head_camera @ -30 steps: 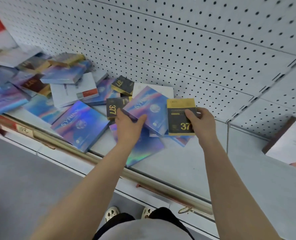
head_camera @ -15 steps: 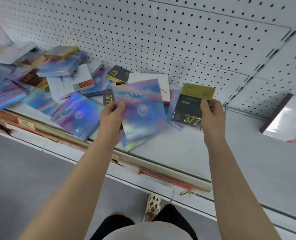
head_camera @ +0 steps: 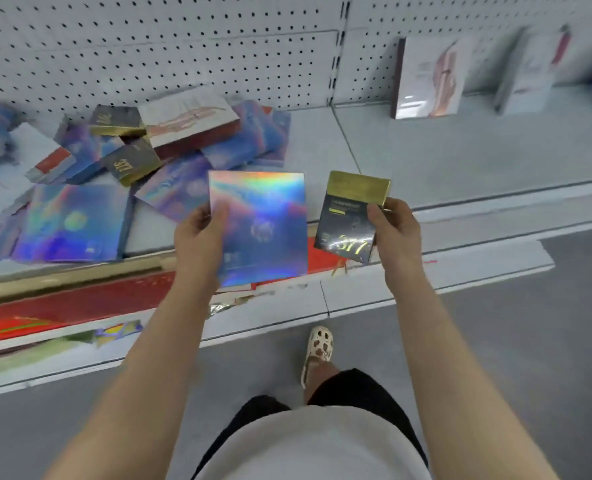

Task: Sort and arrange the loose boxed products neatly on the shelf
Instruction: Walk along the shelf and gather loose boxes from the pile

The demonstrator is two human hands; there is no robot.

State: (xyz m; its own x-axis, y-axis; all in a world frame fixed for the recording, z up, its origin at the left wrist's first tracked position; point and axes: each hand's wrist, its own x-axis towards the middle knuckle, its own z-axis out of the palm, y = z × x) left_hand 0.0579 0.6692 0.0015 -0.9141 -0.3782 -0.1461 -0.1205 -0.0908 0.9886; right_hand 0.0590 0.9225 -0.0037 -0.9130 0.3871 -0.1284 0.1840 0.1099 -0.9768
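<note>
Now both hands are raised in front of the shelf (head_camera: 426,157), each holding one box. Left hand (head_camera: 197,237) grips the left edge of a large shiny rainbow-blue box (head_camera: 263,226), thumb on the front face, fingers hidden behind it; box held roughly upright, face toward the camera, its lower part over the shelf's front edge. Right hand (head_camera: 396,230) pinches a smaller dark box with a gold top (head_camera: 350,220) by its right edge, thumb on the front, gold "377" print near its bottom corner. The two boxes sit just beside each other, not touching.

Beyond the left hand and further left: a loose pile of boxes (head_camera: 121,174) on the shelf — more shiny blue ones lying flat and overlapping, two dark-and-gold ones tilted on top, one white box with a dark red side resting across them. Picture blurred there; print mostly unreadable.

Beyond the right hand, well apart: a white box (head_camera: 426,77) standing upright against the pegboard back wall (head_camera: 149,46); a second pale one further right, blurred.

Below the hands: grey floor, one foot in a pale perforated shoe (head_camera: 317,351).
</note>
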